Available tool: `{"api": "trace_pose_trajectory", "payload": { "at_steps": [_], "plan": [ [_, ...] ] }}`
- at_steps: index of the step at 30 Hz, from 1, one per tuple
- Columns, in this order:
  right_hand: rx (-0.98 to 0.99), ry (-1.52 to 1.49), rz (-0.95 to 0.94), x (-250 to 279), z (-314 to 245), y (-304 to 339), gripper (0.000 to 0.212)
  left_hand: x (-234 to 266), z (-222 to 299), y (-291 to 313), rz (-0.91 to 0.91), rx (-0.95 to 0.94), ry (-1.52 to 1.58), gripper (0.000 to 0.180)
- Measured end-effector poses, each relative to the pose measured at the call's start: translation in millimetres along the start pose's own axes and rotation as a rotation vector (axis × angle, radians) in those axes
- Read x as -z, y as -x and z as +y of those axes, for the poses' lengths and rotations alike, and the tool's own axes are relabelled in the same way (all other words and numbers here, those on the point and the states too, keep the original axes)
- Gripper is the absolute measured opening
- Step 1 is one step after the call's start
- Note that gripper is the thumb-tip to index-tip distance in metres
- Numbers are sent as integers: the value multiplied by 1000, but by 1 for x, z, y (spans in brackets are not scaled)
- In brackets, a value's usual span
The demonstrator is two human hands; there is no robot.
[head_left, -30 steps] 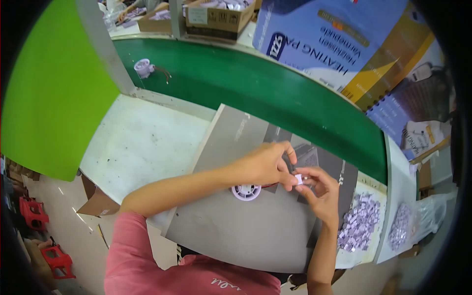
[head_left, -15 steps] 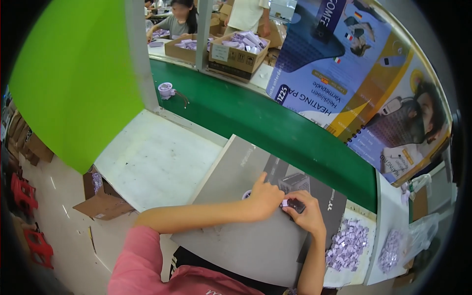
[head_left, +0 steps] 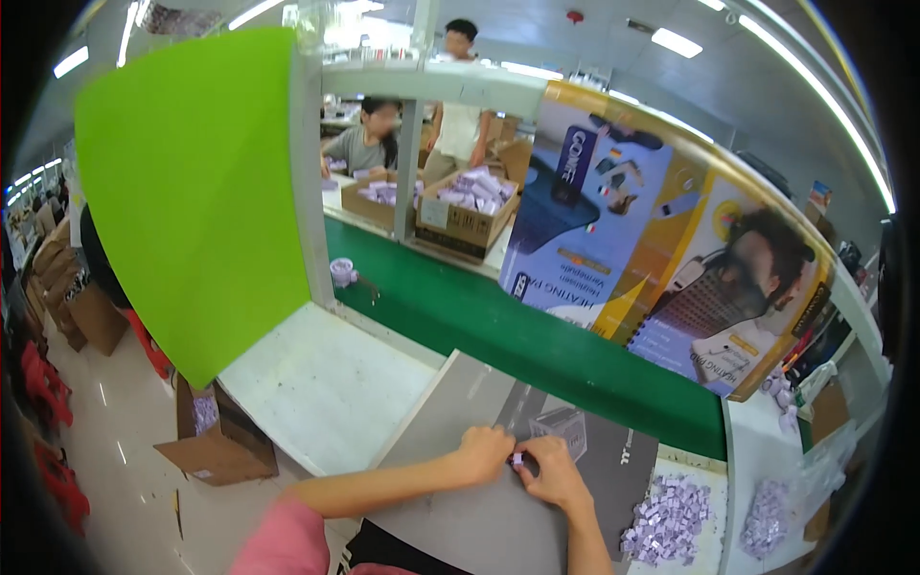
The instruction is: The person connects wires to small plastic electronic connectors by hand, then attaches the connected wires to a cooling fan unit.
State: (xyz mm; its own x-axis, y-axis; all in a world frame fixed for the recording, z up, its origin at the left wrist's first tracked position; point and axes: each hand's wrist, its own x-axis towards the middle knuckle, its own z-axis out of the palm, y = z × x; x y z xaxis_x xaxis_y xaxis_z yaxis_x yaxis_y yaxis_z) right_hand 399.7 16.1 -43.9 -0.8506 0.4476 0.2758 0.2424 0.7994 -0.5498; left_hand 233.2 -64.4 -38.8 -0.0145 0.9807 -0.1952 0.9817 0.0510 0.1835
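Over the grey board (head_left: 441, 522), my two hands meet near its middle. A small lilac piece (head_left: 518, 459) shows at the fingertips of my right hand (head_left: 556, 474), pinched between thumb and fingers. Close against it on the left is my left hand (head_left: 484, 454), its fingers curled in. What the left fingers grip, if anything, is hidden behind the hand. To the right of the board lies a pile of small lilac and white pieces (head_left: 669, 517).
A green conveyor belt (head_left: 431, 311) runs beyond the board, with a lilac roll (head_left: 343, 272) on it. Cardboard boxes of lilac packages (head_left: 470, 225) stand past it, near two people. A green panel (head_left: 201, 201) rises left; a printed poster (head_left: 661, 249) hangs right.
The view has tilted up, showing more of the room. My left index finger, stretched out before, is now curled in. The lilac ring beside my left hand no longer shows.
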Motion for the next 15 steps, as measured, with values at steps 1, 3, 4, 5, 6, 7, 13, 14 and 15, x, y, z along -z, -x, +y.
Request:
{"api": "trace_pose_trajectory", "payload": {
  "at_steps": [1, 3, 4, 5, 6, 7, 13, 14, 15],
  "plan": [
    [11, -6, -7, -2, 0, 0, 29, -8, -1, 1, 16, 2, -20, 51],
    [-2, -39, -8, -4, 0, 1, 28, -20, 0, 1, 213, -26, 53, 47],
    [1, -59, 3, -7, 0, 1, 27, -24, -3, 2, 269, -71, 66, 46],
    [14, -45, 60, -11, -2, 2, 32, -26, -2, 3, 282, -74, 54, 46],
    [22, -38, 70, -15, -1, 2, 32, -29, -2, 3, 330, -68, 83, 46],
    [3, -18, 66, -18, 2, 2, 35, -31, -2, 2, 377, -63, 114, 46],
    [31, -152, 137, -21, 8, -1, 41, -39, -38, -15, 373, -395, 319, 66],
    [38, -156, 147, -17, 5, -1, 41, -29, -37, -14, 368, -403, 322, 66],
    [46, -159, 157, -13, 5, -1, 41, -11, -35, -13, 246, -368, 423, 71]
  ]
}}
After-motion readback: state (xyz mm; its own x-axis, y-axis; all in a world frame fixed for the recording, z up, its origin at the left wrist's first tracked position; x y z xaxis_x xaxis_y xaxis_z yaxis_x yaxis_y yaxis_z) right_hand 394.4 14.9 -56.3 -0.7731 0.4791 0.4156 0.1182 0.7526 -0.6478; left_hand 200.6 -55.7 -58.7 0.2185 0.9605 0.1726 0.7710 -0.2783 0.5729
